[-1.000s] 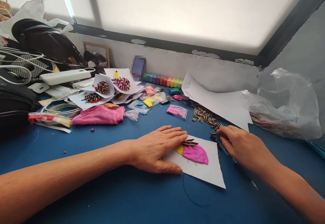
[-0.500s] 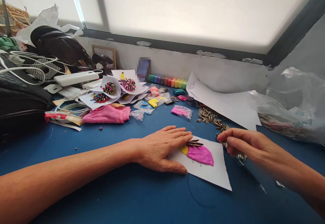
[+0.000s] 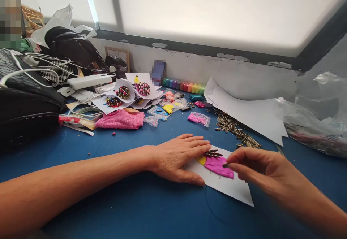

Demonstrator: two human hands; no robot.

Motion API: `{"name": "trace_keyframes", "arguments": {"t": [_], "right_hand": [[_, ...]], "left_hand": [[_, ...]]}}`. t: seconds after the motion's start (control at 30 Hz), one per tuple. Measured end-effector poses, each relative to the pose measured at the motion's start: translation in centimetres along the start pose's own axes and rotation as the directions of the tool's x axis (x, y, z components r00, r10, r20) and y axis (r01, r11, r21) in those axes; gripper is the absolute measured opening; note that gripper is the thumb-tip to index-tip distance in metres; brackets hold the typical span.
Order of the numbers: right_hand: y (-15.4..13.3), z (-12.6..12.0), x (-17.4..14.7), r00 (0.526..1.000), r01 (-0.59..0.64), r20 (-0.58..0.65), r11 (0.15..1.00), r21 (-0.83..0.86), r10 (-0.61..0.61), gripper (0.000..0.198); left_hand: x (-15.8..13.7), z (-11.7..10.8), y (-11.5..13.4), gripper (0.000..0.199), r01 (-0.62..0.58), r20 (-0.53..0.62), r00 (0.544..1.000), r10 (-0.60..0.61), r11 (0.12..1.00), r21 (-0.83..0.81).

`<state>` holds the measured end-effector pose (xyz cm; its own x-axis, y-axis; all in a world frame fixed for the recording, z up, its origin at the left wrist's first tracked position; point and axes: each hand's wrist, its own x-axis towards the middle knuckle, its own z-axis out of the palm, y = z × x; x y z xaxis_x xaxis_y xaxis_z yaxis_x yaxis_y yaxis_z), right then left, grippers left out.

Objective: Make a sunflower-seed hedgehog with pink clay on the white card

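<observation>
My left hand [image 3: 180, 159] lies flat with its fingers stretched out over the left part of a white paper sheet [image 3: 238, 192]. On that sheet is a flat shape of magenta clay [image 3: 220, 167] with a yellow clay end [image 3: 201, 160], partly covered by my fingers. Several striped sunflower seeds [image 3: 213, 153] stick into the clay's upper edge. Between thumb and index finger, my right hand [image 3: 260, 170] pinches one sunflower seed [image 3: 225, 165] above the right part of the magenta clay. I cannot tell whether the seed touches the clay.
A pile of sunflower seeds [image 3: 230, 125] lies behind my right hand, beside blank paper sheets [image 3: 244, 114]. Bagged clay [image 3: 199, 118], a pink cloth [image 3: 121, 120] and papers with seed-covered clay figures [image 3: 123, 92] lie farther back. A clear plastic bag [image 3: 317, 123] sits at right.
My right hand has moved from the seed pile to over the magenta clay, with a sunflower seed now showing in its pinch. My left hand stays on the sheet. The view has shifted slightly.
</observation>
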<state>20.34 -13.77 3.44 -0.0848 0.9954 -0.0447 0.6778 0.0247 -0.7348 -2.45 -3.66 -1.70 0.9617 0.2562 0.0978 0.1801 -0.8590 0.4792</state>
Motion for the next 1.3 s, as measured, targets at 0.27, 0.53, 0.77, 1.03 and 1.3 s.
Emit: {"name": "trace_keyframes", "arguments": {"t": [0.27,0.53,0.77,1.03,1.3], "right_hand": [[0.8,2.7,0.1,0.932,0.258,-0.199,0.941,-0.218,-0.302,0.022],[1.4,3.5,0.4,0.892,0.267,-0.255,0.891,-0.367,-0.372,0.020],[1.3,4.0,0.7,0.887,0.259,-0.264,0.882,-0.394,-0.379,0.022],[1.3,3.9,0.8,0.874,0.254,-0.269,0.852,-0.458,-0.405,0.025],[1.3,3.9,0.6,0.895,0.228,-0.250,0.862,-0.453,-0.369,0.030]], "left_hand": [[0.0,0.4,-0.3,0.082,-0.022,-0.031,0.999,0.023,1.000,0.023],[0.1,0.4,-0.4,0.083,-0.031,-0.037,0.999,0.033,0.999,0.041],[0.0,0.2,-0.3,0.081,-0.035,-0.032,0.999,0.035,0.999,0.010],[-0.1,0.2,-0.2,0.085,-0.024,-0.025,0.999,0.024,1.000,-0.006],[-0.2,0.4,-0.2,0.081,-0.034,-0.034,0.999,0.035,0.999,0.015]]}}
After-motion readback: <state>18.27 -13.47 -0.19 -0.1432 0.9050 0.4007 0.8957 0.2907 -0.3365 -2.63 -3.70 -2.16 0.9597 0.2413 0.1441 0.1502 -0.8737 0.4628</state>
